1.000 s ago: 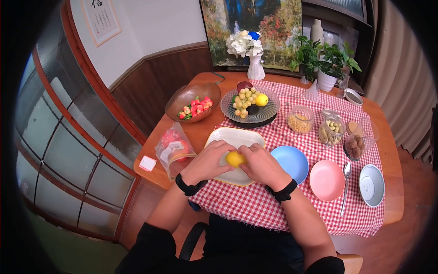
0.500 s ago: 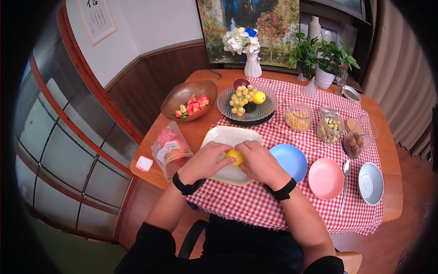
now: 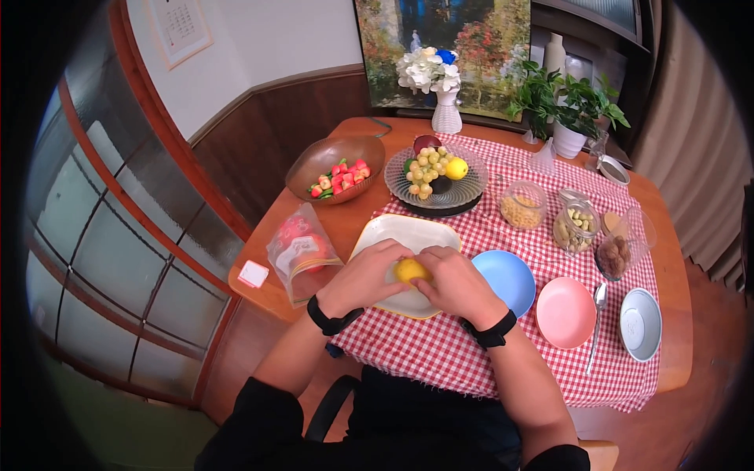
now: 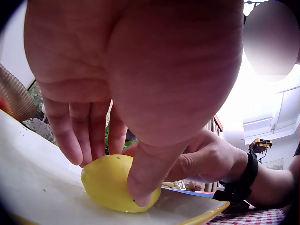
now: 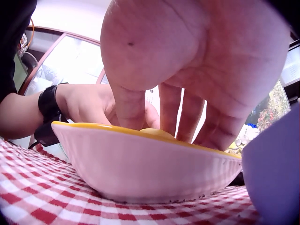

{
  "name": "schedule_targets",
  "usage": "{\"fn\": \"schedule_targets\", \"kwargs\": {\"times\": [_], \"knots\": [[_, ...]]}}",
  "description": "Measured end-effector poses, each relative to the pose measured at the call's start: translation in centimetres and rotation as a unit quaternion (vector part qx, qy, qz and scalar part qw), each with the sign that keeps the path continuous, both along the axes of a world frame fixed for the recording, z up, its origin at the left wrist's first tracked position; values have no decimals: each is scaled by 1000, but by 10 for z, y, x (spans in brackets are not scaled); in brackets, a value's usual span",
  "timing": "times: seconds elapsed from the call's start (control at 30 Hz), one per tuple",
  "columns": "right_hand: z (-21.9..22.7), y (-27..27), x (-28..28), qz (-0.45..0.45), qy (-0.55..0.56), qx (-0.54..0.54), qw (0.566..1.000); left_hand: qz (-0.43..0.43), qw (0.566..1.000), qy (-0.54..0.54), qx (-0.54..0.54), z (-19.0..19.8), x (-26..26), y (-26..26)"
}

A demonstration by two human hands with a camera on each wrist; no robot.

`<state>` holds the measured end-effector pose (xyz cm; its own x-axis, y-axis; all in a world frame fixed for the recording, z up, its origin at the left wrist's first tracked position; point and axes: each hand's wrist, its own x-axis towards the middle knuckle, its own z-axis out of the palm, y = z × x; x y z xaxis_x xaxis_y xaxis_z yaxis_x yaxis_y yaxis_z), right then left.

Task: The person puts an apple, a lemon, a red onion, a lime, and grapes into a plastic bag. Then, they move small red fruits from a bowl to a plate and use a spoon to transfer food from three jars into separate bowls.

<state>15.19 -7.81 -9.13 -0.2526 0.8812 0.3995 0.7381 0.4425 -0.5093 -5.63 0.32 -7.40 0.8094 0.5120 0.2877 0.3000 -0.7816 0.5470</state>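
A yellow lemon (image 3: 410,272) is in both hands, low over a white rectangular dish (image 3: 377,232) with a yellow rim. My left hand (image 3: 369,275) has its thumb on the lemon's near side and its fingers around the far side. From the right, my right hand (image 3: 453,284) pinches the same lemon. In the left wrist view the lemon (image 4: 110,183) lies close to the dish's white inner surface (image 4: 42,178). The dish wall (image 5: 154,164) hides most of the lemon in the right wrist view.
Blue (image 3: 506,284) and pink (image 3: 565,312) plates, a spoon (image 3: 597,326) and a grey bowl (image 3: 640,324) stand right of the dish. Left is a plastic bag (image 3: 302,251). Behind are a brown bowl (image 3: 302,173), a glass fruit stand (image 3: 463,192) and several jars, one of them with nuts (image 3: 577,224).
The lemon has turned between the fingers, and its dotted end no longer faces the head camera. Both hands stay over the dish; the head view has shifted slightly.
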Motion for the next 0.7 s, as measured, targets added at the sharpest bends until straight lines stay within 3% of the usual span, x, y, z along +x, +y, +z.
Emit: {"fn": "schedule_targets", "kwargs": {"times": [0.2, 0.27, 0.3, 0.47, 0.7], "knots": [[6, -3, 0, -1, 13, 31, 999, 13, 1000, 19, -18, 3, -2, 0], [4, -3, 0, -8, 11, 29, 999, 46, 990, 6, -137, 5, -4, -1], [3, -2, 0, -11, 7, 27, 1000, 45, 990, 7, -137, 3, -4, 0], [1, -1, 2, -24, -21, 17, 999, 21, 999, -17, 27, 0, -4, 1], [9, -3, 0, -29, -38, -65, 997, -16, 1000, -11, 8, 5, 1, -2]]}}
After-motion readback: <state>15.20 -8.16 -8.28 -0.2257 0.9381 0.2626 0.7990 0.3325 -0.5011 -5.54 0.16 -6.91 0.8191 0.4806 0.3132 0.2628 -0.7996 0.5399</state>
